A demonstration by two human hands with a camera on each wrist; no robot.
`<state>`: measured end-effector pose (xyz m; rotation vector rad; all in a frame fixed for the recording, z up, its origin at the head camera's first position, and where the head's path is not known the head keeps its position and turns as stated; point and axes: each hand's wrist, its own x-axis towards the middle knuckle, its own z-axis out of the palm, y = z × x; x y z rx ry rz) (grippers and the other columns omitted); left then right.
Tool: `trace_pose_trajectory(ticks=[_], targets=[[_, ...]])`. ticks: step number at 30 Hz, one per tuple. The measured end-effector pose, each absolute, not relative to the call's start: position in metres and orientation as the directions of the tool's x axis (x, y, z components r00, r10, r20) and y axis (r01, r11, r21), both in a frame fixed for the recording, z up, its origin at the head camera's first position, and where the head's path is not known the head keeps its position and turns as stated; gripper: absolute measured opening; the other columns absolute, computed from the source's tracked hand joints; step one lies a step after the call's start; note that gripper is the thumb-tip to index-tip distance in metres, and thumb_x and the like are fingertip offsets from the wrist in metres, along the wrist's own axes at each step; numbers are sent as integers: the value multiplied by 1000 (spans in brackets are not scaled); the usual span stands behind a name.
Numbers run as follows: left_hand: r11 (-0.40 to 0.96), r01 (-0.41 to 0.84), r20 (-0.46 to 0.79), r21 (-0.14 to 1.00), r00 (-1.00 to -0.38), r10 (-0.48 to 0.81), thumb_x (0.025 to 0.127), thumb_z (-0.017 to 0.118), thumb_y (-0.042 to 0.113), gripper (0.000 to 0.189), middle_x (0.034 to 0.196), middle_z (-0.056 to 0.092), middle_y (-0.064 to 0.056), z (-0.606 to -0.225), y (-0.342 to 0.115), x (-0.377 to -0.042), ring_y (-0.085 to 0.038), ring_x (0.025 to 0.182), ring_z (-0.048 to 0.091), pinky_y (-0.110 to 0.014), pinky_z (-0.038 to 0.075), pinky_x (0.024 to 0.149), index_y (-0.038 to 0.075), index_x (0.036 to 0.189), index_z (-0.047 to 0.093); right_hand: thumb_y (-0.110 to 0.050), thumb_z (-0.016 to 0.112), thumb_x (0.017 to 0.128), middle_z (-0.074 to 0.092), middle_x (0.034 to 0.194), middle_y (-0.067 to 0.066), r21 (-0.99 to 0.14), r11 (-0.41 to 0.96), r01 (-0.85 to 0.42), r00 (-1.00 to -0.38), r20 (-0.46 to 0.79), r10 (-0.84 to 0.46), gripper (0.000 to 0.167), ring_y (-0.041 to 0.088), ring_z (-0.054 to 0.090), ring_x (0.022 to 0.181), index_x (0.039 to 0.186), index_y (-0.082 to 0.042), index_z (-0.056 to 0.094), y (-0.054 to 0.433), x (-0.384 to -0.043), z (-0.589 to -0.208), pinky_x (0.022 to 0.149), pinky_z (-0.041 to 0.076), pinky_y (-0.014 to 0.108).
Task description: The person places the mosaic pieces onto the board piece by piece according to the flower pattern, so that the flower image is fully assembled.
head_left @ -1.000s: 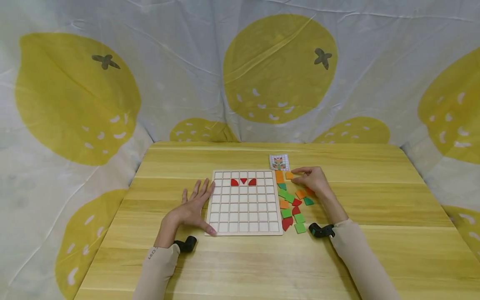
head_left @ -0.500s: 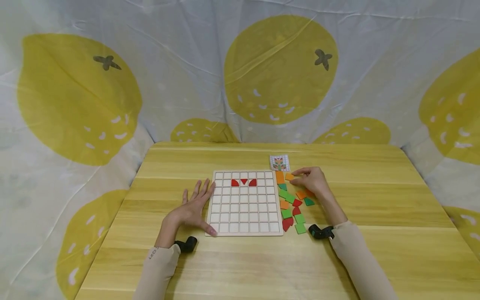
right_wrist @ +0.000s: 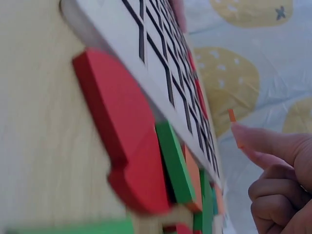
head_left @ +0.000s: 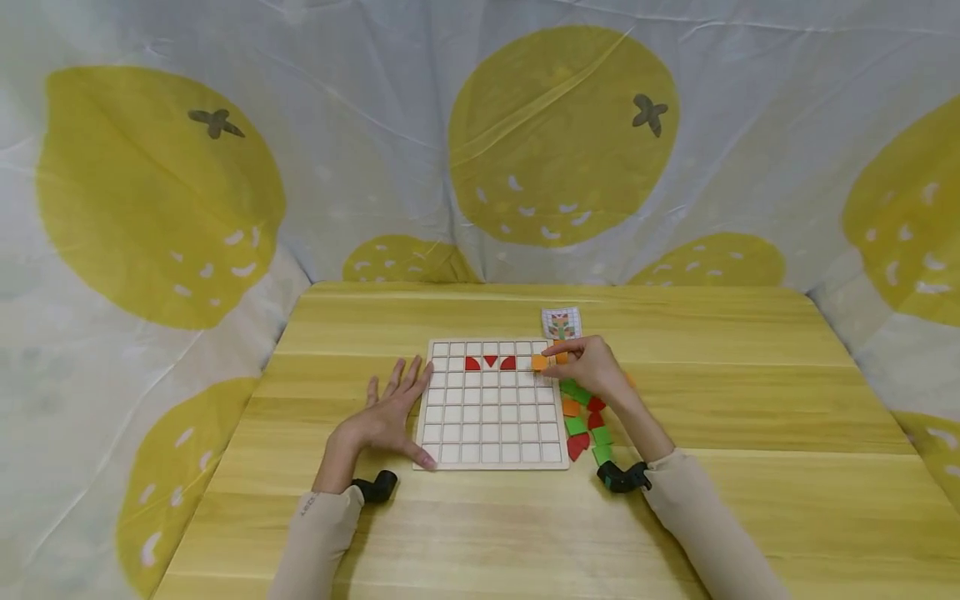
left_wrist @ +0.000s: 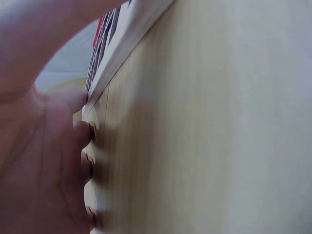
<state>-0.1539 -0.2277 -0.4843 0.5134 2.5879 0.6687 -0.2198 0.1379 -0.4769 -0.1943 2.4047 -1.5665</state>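
The orange tile was pinched in my right hand below and right of frame centre, my left hand spread against the board.

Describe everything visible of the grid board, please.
The grid board is a pale, squarish panel, apparently wood, with a rim and seven-by-seven dark-lined cells. It lies flat on the table. In its second row from the far edge are three red pieces: a triangle in the middle column, a curved-edged piece on either side. The left hand touches its left edge, thumb at the near corner. Loose pieces lie along its right edge, and the right hand holds an orange square over that side.
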Motion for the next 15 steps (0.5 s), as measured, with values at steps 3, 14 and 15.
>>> trace_pose_trajectory(ticks=[3, 14, 15], targets=[[818, 243, -300, 521, -845, 442, 58, 98, 55, 155, 173, -18, -18, -484, -227, -154, -45, 158, -22, -77, -17, 117, 11, 167, -4, -13, 87, 83, 32, 54, -5, -910, 415, 2, -952, -129, -278, 29, 13, 27, 50, 109, -4, 80, 125, -218, -479, 49, 27, 24], [814, 234, -299, 531, -847, 439, 58, 99, 53, 155, 173, -18, -18, -482, -226, -153, -45, 158, -22, -76, -18, 117, 11, 167, -3, -11, 91, 77, 39, 52, -4, -899, 437, 43, -950, -172, -260, 25, 12, 31, 50, 99, -6, 82, 94, -217, -488, 49, 27, 24], [814, 233, -300, 531, -847, 439, 58, 99, 53, 155, 173, -18, -18, -482, -226, -153, -45, 158, -22, -76, -18, 117, 10, 167, -3, -11, 91, 77, 38, 51, -4, -900, 433, 48, -950, -175, -258, 25, 13, 31, 50, 99, -6, 82, 93, -217, -488, 49, 27, 24]])
